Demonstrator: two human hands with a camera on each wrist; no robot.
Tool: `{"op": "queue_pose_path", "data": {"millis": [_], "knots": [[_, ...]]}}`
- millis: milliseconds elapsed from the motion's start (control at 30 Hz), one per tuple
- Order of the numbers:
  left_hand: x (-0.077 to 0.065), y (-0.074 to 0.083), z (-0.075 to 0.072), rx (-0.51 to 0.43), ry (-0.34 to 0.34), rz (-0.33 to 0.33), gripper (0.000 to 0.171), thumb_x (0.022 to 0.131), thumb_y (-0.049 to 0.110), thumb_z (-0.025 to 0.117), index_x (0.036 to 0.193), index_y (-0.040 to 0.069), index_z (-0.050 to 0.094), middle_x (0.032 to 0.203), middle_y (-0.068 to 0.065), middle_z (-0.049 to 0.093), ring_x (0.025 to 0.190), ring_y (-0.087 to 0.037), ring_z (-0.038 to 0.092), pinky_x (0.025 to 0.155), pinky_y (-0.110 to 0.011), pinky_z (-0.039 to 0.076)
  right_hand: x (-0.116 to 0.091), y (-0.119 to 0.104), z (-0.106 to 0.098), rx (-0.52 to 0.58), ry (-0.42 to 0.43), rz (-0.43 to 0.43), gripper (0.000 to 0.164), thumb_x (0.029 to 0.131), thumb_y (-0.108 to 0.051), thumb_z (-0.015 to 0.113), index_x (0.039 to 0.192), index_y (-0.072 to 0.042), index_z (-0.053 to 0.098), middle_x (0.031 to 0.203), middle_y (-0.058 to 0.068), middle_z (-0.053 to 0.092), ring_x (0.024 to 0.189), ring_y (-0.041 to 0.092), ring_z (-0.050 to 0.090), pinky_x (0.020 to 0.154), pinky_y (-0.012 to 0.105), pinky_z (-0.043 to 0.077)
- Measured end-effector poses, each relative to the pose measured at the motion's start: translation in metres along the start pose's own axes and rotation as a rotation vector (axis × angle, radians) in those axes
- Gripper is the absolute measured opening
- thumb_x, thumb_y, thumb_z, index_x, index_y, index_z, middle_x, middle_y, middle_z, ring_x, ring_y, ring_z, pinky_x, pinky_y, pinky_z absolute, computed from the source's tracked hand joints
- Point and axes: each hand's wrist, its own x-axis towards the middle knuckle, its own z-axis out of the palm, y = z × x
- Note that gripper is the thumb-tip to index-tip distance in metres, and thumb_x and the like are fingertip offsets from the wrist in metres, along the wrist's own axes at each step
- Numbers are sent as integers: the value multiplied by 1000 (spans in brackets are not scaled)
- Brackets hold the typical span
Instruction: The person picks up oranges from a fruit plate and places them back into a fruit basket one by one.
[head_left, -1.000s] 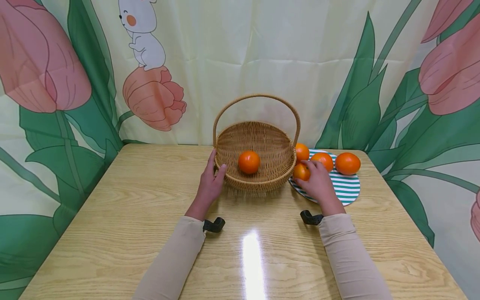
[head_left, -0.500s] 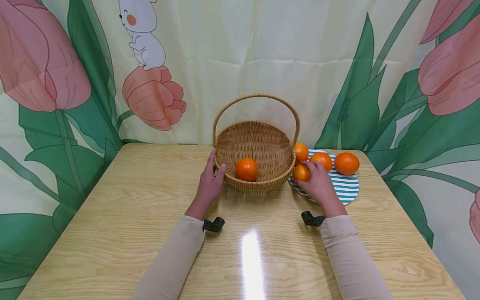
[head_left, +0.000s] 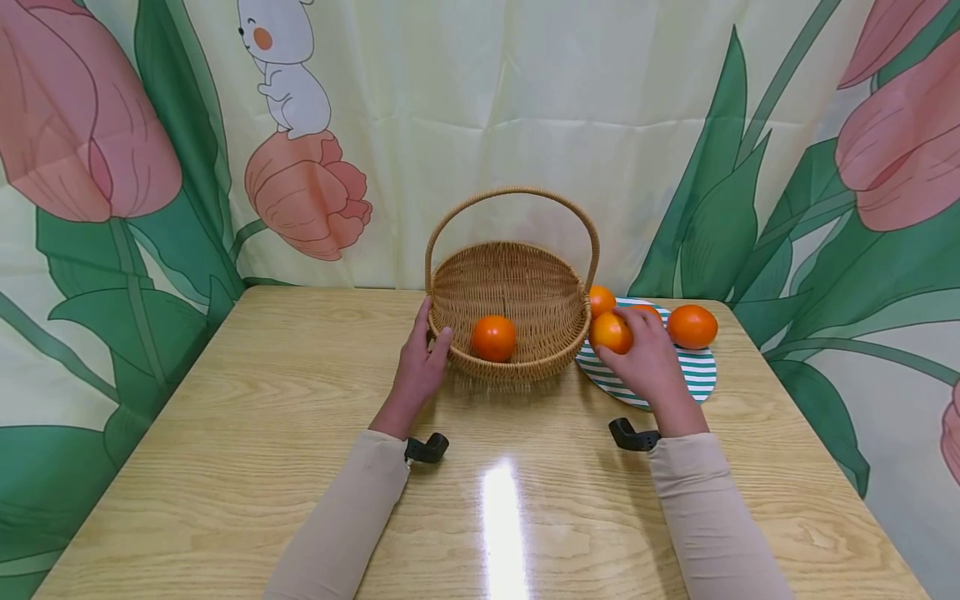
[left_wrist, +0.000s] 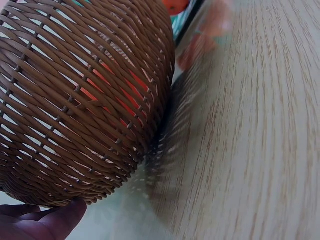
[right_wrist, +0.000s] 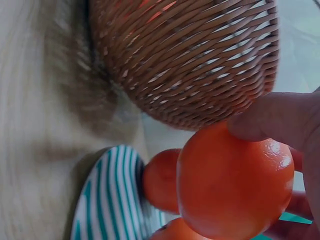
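A wicker basket (head_left: pixel 525 275) with a tall arched handle stands at the far side of the table, with one orange persimmon (head_left: pixel 493 338) lying inside. My left hand (head_left: pixel 422 362) rests against the basket's left side, fingers extended along it; the left wrist view shows the woven wall (left_wrist: pixel 85 100) close up. Between thumb and fingers, my right hand (head_left: pixel 647 358) holds another persimmon (right_wrist: pixel 235 185), raised above the striped plate (head_left: pixel 697 379) beside the basket's right rim. Other persimmons (head_left: pixel 692 327) sit on the plate, one partly hidden by the right hand.
A wooden table (head_left: pixel 300 433) carries everything, with a bright light reflection near its front. Behind hangs a curtain (head_left: pixel 480 108) printed with tulips and a white animal, close against the table's back edge. Black wrist mounts (head_left: pixel 427 448) project inward from both sleeves.
The persimmon in the basket rolled toward the front and slightly left, then settled. My right hand lifted a persimmon off the plate and shifted slightly right. The left hand stayed put.
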Motion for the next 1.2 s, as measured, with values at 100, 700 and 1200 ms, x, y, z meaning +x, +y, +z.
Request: {"op": "queue_pose_path", "data": {"millis": [100,700,1200], "knots": [[0,0,0,0,2,4,64,102,45,41,156,34,7,160,-7,25,146,-27,29,116,-48,28,0,-5,-4,4,34,-3,64,84,-29,70,141,-8,47,140,21,41,118,42,47,92,61,45],[1,0,0,-5,3,9,63,102,44,40,156,35,8,160,-7,24,145,-28,29,116,-49,28,-2,-36,-22,76,226,-90,61,82,-22,73,138,-10,51,140,20,43,121,41,48,93,63,46],[0,-1,0,2,8,15,63,103,39,41,156,33,9,160,-7,23,145,-31,29,116,-52,27,0,-59,-16,126,251,-193,59,80,-21,76,134,-10,54,136,19,46,114,40,53,89,58,51]]}}
